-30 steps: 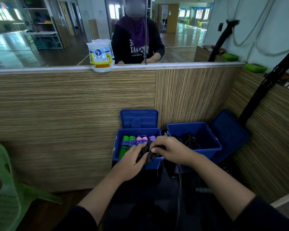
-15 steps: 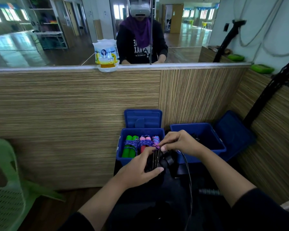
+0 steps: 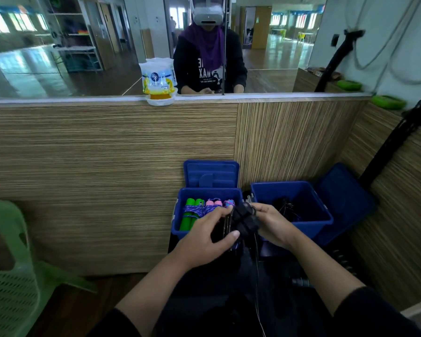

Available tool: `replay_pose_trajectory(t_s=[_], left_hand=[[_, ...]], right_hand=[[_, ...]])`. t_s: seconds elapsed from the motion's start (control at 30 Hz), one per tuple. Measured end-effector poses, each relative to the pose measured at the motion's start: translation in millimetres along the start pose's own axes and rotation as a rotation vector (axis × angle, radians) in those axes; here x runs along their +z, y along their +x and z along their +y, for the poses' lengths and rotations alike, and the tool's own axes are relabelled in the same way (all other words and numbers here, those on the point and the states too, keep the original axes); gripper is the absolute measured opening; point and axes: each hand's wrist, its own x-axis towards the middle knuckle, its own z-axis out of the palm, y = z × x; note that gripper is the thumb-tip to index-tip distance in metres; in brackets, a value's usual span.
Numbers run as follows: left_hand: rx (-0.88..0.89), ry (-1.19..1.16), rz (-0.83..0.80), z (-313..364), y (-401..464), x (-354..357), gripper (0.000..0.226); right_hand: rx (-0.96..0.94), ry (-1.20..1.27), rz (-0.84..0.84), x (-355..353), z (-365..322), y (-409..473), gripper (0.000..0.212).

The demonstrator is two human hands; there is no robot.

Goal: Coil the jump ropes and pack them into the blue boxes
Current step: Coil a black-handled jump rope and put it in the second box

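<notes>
While both bare hands meet just below the centre of the view, they hold a black jump rope (image 3: 243, 221) between them, in front of two open blue boxes. The left hand (image 3: 208, 239) comes in from 7 o'clock; its fingers (image 3: 220, 212) curl over the top of the bundle and its thumb presses from below, so the hand is closed around the black handles and coiled cord. The right hand (image 3: 272, 223) comes in from 5 o'clock, its fingers pressed together on the right side of the same bundle. A thin black cord (image 3: 256, 263) hangs from the bundle straight down toward 6 o'clock.

Behind the left hand, at 12 o'clock from it, the left blue box (image 3: 180, 215) holds wound ropes standing upright: green handles (image 3: 191, 212), then pink handles (image 3: 213, 204), each wrapped in purple cord. Its lid (image 3: 210, 173) stands open against a striped wooden wall (image 3: 107, 178). At 2 o'clock from the hands, the right blue box (image 3: 309, 203) holds dark rope at its bottom; details there are too dim to tell. Its lid (image 3: 343, 203) leans open to the right.

At 8 o'clock stands a green plastic chair (image 3: 7, 276). At 12 o'clock, on the ledge above the wall, sits a white and yellow packet (image 3: 158, 80) before a mirror (image 3: 58, 45) that reflects the person.
</notes>
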Motion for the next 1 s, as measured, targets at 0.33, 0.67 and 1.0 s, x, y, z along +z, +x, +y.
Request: replay_pose_trajectory(t_s=[0.33, 0.67, 1.0], left_hand=[[-0.068, 0.032, 0.345, -20.5, 24.3, -15.1, 0.047], [-0.364, 0.318, 0.214, -84.2, 27.3, -15.4, 0.060], [-0.011, 0.151, -0.038, -49.3, -16.8, 19.3, 0.067]], right_hand=[[0.113, -0.152, 0.096, 28.5, 36.8, -9.8, 0.017], [-0.208, -1.046, -0.007, 57.2, 18.8, -25.2, 0.022], [-0.219, -1.018, 0.062, 5.9, -12.3, 12.4, 0.018]])
